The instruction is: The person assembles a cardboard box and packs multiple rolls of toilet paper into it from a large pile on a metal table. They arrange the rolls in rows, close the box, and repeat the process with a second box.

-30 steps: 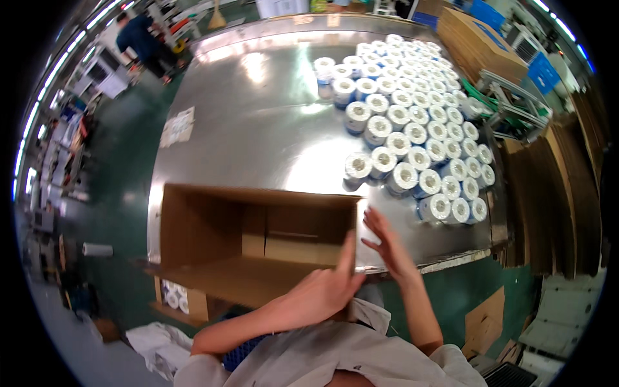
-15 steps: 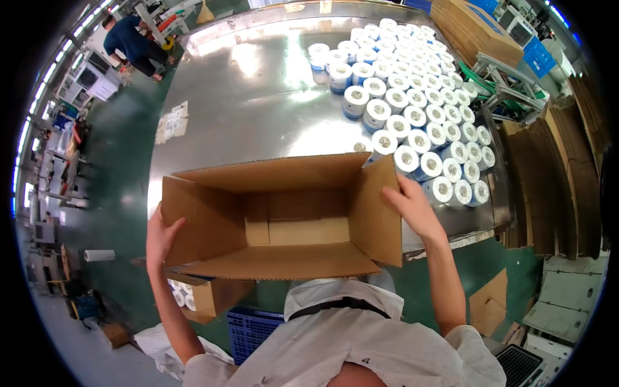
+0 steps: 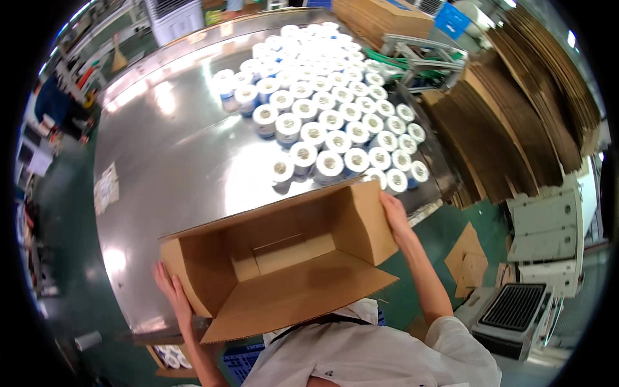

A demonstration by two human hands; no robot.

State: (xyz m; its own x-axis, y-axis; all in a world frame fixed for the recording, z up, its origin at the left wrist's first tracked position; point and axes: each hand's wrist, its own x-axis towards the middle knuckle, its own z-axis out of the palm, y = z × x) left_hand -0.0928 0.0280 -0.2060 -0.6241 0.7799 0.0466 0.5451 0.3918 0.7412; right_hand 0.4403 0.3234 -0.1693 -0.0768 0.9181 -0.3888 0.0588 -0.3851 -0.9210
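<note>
An open cardboard box (image 3: 293, 302), without any goods inside, is held between my two hands at the table's near edge. Its front flap leans outward toward my body, and the box sits slanted with its right end farther away. My left hand (image 3: 171, 290) presses its long fingers against the outside of the left end. At the opposite end, my right hand (image 3: 394, 214) grips the right wall near its top corner. Beyond the box, many white rolls with blue sides (image 3: 329, 164) stand upright in a cluster on the metal table (image 3: 174, 164).
Stacked flat cardboard (image 3: 496, 122) stands right of the table. Below it are a loose cardboard piece (image 3: 465, 255) on the floor and a grey machine with a black grille (image 3: 514, 306). Lower left, a carton of rolls (image 3: 159, 364) sits near a blue pallet (image 3: 242, 361).
My view has turned to the right. The box has tilted and its front flap has swung outward; my left thumb no longer reaches over the box's left wall.
</note>
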